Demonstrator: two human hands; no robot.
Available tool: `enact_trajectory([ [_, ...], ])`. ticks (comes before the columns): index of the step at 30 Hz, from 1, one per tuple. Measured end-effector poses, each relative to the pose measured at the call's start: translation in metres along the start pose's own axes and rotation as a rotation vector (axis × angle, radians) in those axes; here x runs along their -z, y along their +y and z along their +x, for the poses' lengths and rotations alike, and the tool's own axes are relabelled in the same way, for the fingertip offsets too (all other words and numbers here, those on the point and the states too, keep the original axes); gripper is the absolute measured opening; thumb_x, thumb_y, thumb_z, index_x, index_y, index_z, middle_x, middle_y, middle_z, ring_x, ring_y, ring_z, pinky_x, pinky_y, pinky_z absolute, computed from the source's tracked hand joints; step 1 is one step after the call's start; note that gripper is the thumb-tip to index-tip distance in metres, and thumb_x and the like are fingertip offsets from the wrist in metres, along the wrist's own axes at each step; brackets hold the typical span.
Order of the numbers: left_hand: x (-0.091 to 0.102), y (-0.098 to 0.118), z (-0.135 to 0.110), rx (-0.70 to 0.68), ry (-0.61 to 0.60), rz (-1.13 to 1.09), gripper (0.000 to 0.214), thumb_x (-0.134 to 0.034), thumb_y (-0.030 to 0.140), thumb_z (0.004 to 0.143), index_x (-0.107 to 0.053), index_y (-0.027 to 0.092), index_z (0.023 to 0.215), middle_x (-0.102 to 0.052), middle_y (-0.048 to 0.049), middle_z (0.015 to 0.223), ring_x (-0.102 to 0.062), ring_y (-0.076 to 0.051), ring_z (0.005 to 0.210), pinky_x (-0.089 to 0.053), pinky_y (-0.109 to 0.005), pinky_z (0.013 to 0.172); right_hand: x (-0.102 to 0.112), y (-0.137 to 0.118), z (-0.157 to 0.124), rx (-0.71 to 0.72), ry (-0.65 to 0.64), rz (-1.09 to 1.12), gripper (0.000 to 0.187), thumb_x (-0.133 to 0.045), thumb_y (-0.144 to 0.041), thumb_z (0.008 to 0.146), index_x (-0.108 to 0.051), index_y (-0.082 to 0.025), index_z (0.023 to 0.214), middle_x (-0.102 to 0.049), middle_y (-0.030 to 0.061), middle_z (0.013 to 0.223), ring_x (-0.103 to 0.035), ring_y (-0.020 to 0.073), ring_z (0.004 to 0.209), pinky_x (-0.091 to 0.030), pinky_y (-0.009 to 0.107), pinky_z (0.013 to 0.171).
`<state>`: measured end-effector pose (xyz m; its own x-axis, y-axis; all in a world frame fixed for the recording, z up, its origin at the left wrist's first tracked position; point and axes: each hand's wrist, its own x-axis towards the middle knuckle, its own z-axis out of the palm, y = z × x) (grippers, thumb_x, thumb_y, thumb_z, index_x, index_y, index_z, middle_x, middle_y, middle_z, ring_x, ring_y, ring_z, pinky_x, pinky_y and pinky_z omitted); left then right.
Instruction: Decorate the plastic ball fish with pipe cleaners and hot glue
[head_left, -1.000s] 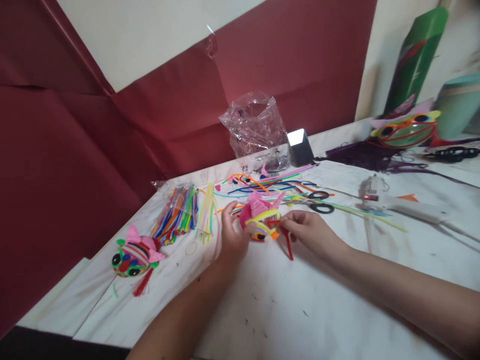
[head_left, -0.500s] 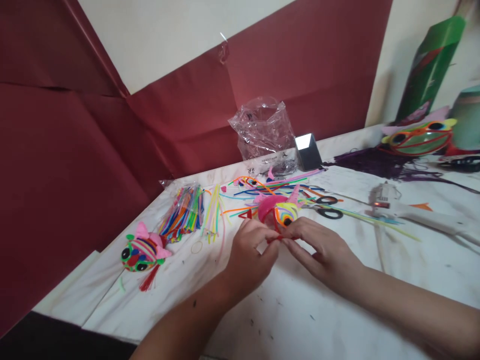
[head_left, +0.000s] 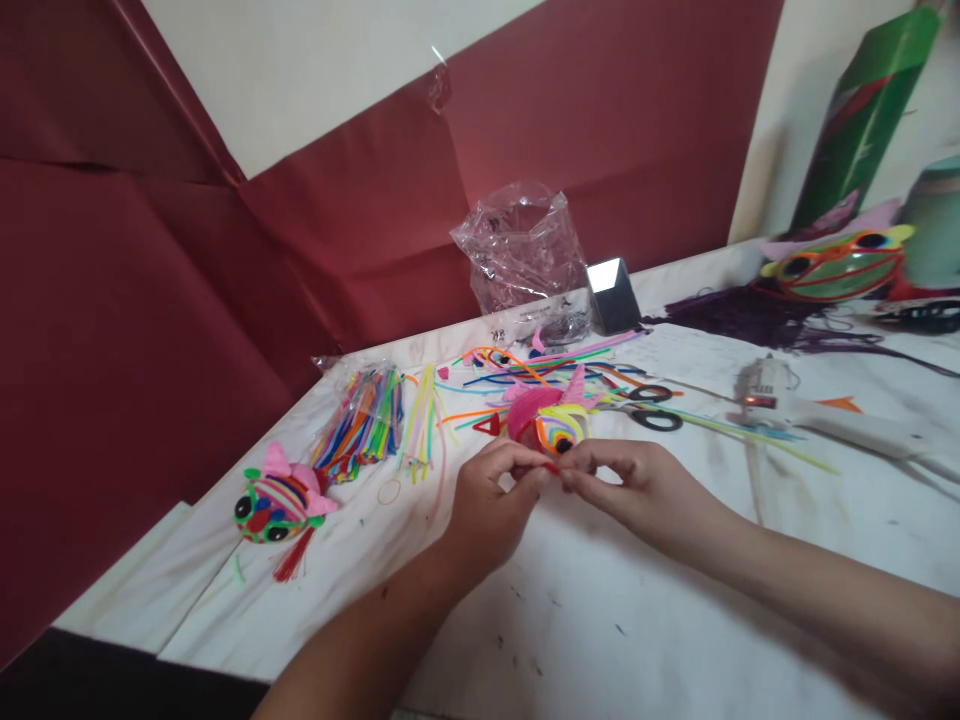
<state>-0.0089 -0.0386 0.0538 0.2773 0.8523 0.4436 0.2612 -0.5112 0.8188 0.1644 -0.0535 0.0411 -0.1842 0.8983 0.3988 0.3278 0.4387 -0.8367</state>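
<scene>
My left hand and my right hand meet fingertip to fingertip over the white table. Between the pinched fingers is a short red pipe cleaner, mostly hidden. Just beyond the fingers lies a pink craft fish wrapped in yellow and orange pipe cleaners, with a black eye. It rests on the table, touching neither hand as far as I can tell. A small red triangle of pipe cleaner lies left of it.
A finished striped fish with a red tassel lies at the left. A bag of coloured pipe cleaners, loose pipe cleaners, black-handled scissors, a glue gun, a crumpled clear bag and a green mask sit behind.
A second ago my left hand held the pink fish and my right hand a red pipe cleaner. The fish now lies on the table, and both hands pinch the red pipe cleaner together.
</scene>
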Motion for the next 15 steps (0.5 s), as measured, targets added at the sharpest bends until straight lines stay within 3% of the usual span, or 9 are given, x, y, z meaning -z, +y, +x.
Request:
enact_trajectory([
  [8,0.0004,0.0015,-0.0004,0.013,-0.005,-0.03,0.007,-0.066,0.019,0.073,-0.072,0.019,0.071,-0.065,-0.0027,0.07,-0.057,-0.015,0.068,-0.045,-0.028,0.068,-0.0001,0.0009,-0.002,0.173,0.075,-0.147,0.02,-0.05,-0.027,0.084,-0.06,-0.023,0.067,-0.064,0.003,0.066,-0.058,0.0161,0.062,-0.045,0.027,0.057],
  [15,-0.0048,-0.0038,0.0006,0.285,-0.029,-0.33,0.013,-0.073,0.028,0.068,-0.067,0.017,0.07,-0.059,0.0011,0.061,-0.048,-0.011,0.059,-0.038,-0.026,0.061,0.0025,0.0053,0.0006,0.282,0.04,-0.162,0.02,-0.048,-0.026,0.089,-0.063,-0.023,0.075,-0.067,0.0041,0.07,-0.061,0.0177,0.068,-0.047,0.029,0.063],
])
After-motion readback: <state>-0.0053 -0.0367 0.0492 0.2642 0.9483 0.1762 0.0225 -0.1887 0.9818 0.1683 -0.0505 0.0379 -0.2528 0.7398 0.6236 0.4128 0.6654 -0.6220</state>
